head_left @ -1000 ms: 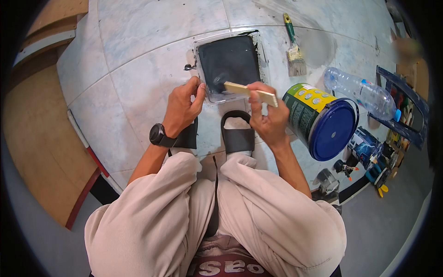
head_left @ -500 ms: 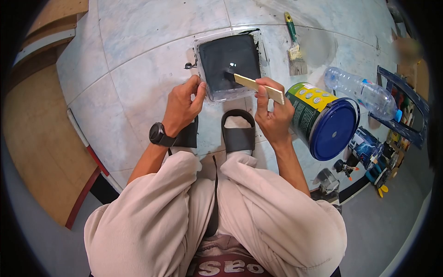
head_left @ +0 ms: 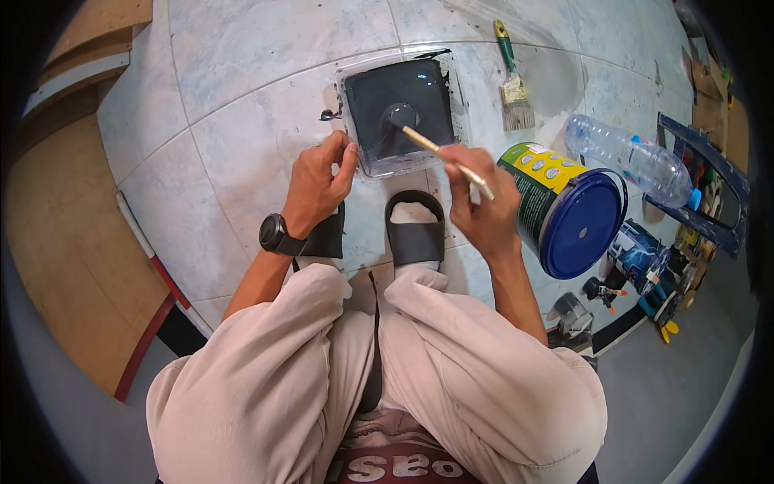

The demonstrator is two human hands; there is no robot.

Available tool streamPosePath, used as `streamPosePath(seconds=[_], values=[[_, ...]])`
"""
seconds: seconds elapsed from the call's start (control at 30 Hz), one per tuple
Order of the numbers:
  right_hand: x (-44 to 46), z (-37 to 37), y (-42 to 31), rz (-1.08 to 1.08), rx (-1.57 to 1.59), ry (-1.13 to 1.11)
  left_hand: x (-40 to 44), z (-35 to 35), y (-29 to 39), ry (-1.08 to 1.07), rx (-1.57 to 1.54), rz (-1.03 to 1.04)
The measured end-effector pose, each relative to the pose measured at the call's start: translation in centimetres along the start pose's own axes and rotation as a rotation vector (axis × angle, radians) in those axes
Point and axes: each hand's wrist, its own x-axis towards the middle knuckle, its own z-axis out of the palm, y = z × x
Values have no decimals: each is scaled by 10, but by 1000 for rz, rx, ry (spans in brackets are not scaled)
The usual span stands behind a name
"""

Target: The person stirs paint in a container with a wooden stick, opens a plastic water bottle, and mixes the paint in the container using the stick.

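A clear square container [head_left: 368, 168] of dark grey paint [head_left: 383, 89] stands on the tiled floor in front of my feet. Between thumb and fingers, my right hand [head_left: 486, 198] grips a flat wooden stick [head_left: 433, 147], whose far end dips into the paint near the middle. Around that end the surface shows a round swirl. My left hand [head_left: 322, 181] pinches the container's near left edge, its fingers closed there. To the right of my right hand, a green and yellow bucket [head_left: 538, 173] with a blue lid lies tilted.
A paintbrush [head_left: 513, 85] with a green handle lies beyond the bucket. Farther right are a clear plastic bottle [head_left: 629, 157], a dark blue frame [head_left: 709, 230] and several tools. Wooden boards [head_left: 89, 258] are at the left. My sandals [head_left: 415, 235] are just below the container.
My right hand has moved slightly right and toward me, turning the stick. The stick's dipped end has shifted within the paint, and the swirl looks different. My left hand has stayed in place.
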Motion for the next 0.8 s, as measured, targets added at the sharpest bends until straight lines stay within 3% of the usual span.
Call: streamPosePath(seconds=[0.17,0.43,0.5,0.6,0.8], values=[[-12,10,-1,18,92,-223,1,0,-2,-11,29,-2],[18,-3,18,-3,-55,48,1,0,-2,-8,28,5],[12,-1,6,11,6,52,1,0,-2,-4,35,12],[-3,10,-2,29,116,-168,1,-1,2,-16,25,-18],[17,7,33,75,51,19,0,0,-2,-3,43,5]])
